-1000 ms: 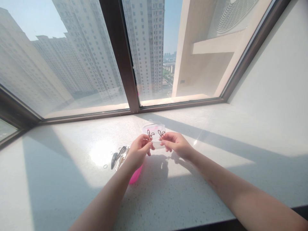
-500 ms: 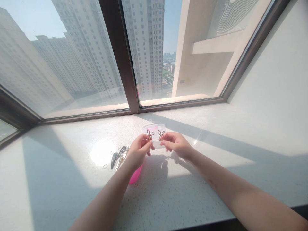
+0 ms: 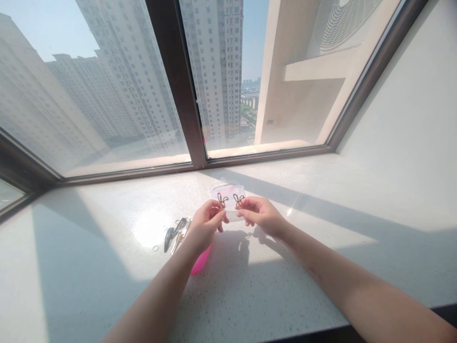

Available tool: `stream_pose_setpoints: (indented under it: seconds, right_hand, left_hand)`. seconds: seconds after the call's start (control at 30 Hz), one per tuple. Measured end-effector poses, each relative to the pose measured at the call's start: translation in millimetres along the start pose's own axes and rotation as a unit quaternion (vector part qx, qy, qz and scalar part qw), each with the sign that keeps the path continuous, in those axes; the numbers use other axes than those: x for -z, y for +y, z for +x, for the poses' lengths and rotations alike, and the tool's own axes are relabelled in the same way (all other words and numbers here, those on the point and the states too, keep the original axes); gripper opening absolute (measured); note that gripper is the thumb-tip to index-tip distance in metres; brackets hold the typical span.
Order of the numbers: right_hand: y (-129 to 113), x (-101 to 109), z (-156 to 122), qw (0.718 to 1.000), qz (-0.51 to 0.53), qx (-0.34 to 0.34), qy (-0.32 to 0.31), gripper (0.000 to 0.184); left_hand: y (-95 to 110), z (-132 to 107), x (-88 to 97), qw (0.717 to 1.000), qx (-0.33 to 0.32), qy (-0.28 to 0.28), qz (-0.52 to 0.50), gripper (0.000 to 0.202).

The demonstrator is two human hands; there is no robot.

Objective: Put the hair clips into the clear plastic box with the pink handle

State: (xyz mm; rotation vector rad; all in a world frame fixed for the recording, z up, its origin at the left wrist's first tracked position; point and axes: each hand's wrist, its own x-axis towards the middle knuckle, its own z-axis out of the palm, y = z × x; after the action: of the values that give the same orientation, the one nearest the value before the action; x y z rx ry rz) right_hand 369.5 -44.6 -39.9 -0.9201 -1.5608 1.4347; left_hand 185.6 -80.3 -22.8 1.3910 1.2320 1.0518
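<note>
My left hand (image 3: 210,219) is closed, with a dark rabbit-ear hair accessory (image 3: 222,200) pinched between thumb and fingers. A matching rabbit-ear hair accessory (image 3: 238,200) stands upright in the pinch of my right hand (image 3: 262,214). The two pieces are side by side with a small gap, ears up. Whether they are clips or hair ties I cannot tell. Just behind them is a clear plastic box (image 3: 232,189) with some pink on it, partly covered by my hands. Under my left wrist shows part of a bright pink object (image 3: 200,263); the rest is hidden.
Left of my left hand, dark snap hair clips (image 3: 173,233) and light-coloured slim clips lie in a small pile. Small elastic rings (image 3: 155,248) lie near it. All this is on a speckled white sill (image 3: 285,295) below a brown-framed window (image 3: 198,157); a white wall (image 3: 410,119) bounds the right.
Both hands keep nearly the same place and still hold the two hair accessories. The view has shifted only very slightly; nothing was let go.
</note>
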Motion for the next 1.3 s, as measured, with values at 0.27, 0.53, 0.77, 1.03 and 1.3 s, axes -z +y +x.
stream_pose_setpoints:
  seconds: [0.27,0.53,0.77,1.03,1.3]
  right_hand:
    - [0.1,0.6,-0.7,1.0,0.004,0.004,-0.002,0.016]
    - [0.3,0.2,0.4,1.0,0.0,0.0,-0.001,0.016]
    - [-0.7,0.5,-1.0,1.0,0.003,-0.001,-0.001,0.015]
    - [-2.7,0.1,-1.5,1.0,-0.003,-0.004,0.001,0.015]
    - [1.3,0.9,0.0,1.0,0.008,-0.004,-0.002,0.016]
  left_hand:
    - [-1.0,1.4,-0.1,1.0,-0.007,0.002,-0.004,0.011]
    - [-0.4,0.4,0.6,1.0,-0.01,0.003,-0.004,0.011]
    - [1.2,1.6,0.4,1.0,-0.005,0.005,-0.001,0.01]
    - [0.2,1.3,0.6,1.0,-0.009,0.002,-0.001,0.01]
    - [0.7,1.5,-0.2,1.0,-0.003,0.01,-0.018,0.013]
